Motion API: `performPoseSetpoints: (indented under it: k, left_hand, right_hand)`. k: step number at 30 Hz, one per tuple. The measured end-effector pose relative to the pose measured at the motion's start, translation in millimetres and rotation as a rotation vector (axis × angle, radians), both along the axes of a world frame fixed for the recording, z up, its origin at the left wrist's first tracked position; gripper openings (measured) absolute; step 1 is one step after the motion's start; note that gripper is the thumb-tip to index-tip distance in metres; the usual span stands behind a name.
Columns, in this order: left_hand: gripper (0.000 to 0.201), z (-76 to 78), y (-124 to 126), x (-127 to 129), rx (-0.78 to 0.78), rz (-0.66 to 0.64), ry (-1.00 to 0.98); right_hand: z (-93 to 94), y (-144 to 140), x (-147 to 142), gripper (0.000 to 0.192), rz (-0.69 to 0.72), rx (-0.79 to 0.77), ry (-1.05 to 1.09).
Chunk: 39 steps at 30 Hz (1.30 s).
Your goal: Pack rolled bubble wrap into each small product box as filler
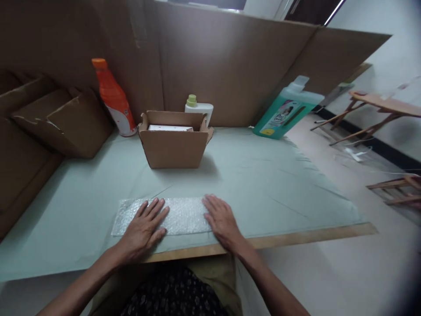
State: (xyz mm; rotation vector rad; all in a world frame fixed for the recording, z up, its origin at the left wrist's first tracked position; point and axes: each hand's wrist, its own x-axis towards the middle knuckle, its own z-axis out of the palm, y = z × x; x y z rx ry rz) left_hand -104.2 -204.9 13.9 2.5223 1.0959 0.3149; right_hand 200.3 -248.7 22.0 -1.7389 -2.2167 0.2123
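Clear bubbled plastic wrap [177, 215], matt corrugated cardboard box [173, 149], smooth pale cloth [263, 175].

Two hands [144, 226] [221, 219], one bubble-wrap sheet [184, 215], one open cardboard box [174, 147], three bottles [113, 98] [199, 109] [287, 112]

Person seen from a head-worn camera: both forearms are bare to the lower frame edge, with no sleeve in view, and the left hand [144, 228] and right hand [222, 221] carry no glove, ring or watch that can be made out. At the lap, a dark garment [174, 294] with a fine pale speckled print shows, edged by plain khaki-tan cloth [220, 276].
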Motion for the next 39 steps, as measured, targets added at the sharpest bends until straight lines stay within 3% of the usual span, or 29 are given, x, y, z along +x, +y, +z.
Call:
performPoseSetpoints:
  k: [2,5,8,11,14,18,22,25,28,31,34,36,39]
  left_hand:
    - [0.051,-0.3,9.0,-12.8,0.022,0.024,-0.037]
    - [0.05,6.5,26.7,-33.7,0.108,0.2,-0.065]
    - [0.057,22.9,43.7,-47.9,0.101,0.335,0.088]
    - [0.057,41.0,53.3,-48.3,0.019,0.326,0.318]
    - [0.039,52.3,56.1,-40.1,-0.019,0.289,0.426]
    - [0.017,66.5,62.1,-28.7,-0.002,0.207,0.459]
    - [0.015,90.4,83.5,-1.4,0.105,0.067,0.473]
    - [0.019,100.5,103.5,40.7,0.185,-0.055,0.442]
    - [0.029,97.4,113.4,82.4,0.241,-0.138,0.38]
    - [0.043,84.6,99.8,92.6,0.328,-0.179,0.213]
    - [0.052,68.7,54.4,61.2,0.345,-0.168,-0.14]
    - [0.058,61.3,12.5,27.7,0.146,-0.198,-0.328]
    - [0.068,56.6,-47.8,-11.4,-0.202,-0.155,-0.429]
  right_hand:
    - [3.4,-2.3,32.5,0.042,-0.121,0.035,0.003]
    - [16.0,3.2,59.5,0.046,-0.14,0.046,0.037]
    - [25.8,17.2,57.0,0.049,-0.121,-0.078,0.053]
    - [29.9,30.2,45.1,0.036,-0.127,-0.172,0.06]
    - [34.9,27.5,35.3,0.021,-0.119,-0.177,0.08]
    - [49.3,-12.7,23.0,0.026,-0.137,-0.219,0.19]
    - [54.6,-73.0,1.2,0.062,-0.132,-0.367,0.565]
    - [39.4,-108.0,-21.3,0.072,-0.103,-0.452,0.759]
    - [16.0,-127.8,-38.9,0.07,-0.103,-0.466,0.808]
    - [2.0,-135.7,-45.5,0.065,-0.052,-0.453,0.817]
    - [4.4,-135.0,-46.1,0.045,-0.005,-0.514,0.866]
    - [11.3,-130.2,-47.8,0.035,-0.058,-0.625,0.997]
    - [22.4,-114.9,-55.5,0.044,-0.18,-0.762,1.397]
